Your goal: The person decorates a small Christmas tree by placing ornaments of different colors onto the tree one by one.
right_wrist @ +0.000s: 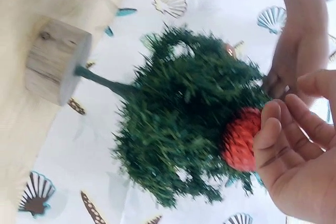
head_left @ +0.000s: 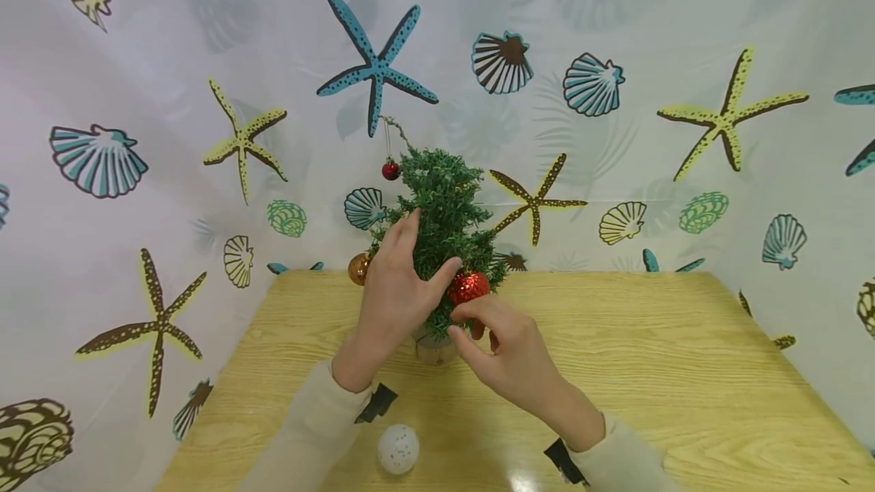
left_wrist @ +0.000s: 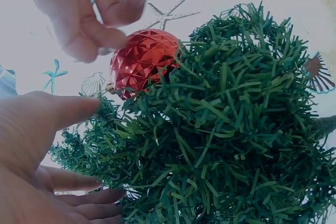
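A small artificial Christmas tree (head_left: 444, 196) stands on a wooden block base (right_wrist: 52, 61). A faceted red bauble (head_left: 469, 288) hangs low on its front right side. My left hand (head_left: 396, 287) is at the tree's left front, its fingers straight and its thumb apart, close against the branches. Just below the red bauble is my right hand (head_left: 513, 348), fingers loosely bent, with a gap between thumb and forefinger. In the left wrist view the right fingertips are right beside the bauble (left_wrist: 144, 59); whether they touch it I cannot tell.
A gold bauble (head_left: 358, 269) hangs at the tree's left, and a small red bauble (head_left: 390, 169) dangles from the bent treetop. On the wooden table (head_left: 649, 370) a speckled white ball (head_left: 399, 449) lies near the front. A shell-and-starfish curtain (head_left: 588, 6) encloses the back and sides.
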Demonstrator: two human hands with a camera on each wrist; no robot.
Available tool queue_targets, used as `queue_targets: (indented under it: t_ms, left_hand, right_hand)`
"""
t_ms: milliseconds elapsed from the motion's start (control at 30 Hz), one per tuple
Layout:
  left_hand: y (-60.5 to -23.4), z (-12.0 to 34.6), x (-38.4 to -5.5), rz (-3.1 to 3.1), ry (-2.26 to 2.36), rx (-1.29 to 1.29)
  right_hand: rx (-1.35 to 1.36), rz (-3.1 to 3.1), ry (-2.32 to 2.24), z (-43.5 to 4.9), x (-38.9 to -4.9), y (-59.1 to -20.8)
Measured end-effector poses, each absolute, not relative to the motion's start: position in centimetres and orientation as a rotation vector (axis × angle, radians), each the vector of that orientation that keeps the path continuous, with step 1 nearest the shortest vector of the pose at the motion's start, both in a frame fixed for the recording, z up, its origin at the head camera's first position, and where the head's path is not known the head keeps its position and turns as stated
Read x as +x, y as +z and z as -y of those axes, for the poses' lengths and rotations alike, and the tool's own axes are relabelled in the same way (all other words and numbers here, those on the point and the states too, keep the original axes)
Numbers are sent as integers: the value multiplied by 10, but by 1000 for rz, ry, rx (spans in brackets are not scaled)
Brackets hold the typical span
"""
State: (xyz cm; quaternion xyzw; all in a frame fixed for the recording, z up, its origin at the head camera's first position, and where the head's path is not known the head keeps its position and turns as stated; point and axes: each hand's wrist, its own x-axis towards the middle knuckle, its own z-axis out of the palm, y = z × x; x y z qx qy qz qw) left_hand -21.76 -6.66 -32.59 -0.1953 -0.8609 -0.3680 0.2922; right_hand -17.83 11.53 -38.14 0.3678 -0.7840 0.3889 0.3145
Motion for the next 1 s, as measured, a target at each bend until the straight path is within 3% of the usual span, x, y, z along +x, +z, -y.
queue_targets:
  t_ms: [400,1000]
  left_hand:
    - [-329,71,-222,2337,-945,-569]
    - [-325,85,-223,2482,-886,-721]
  right_hand:
    - [1257,2257,811,-97,-164,-422]
    - [1427,2609,701,-76,-154,-462]
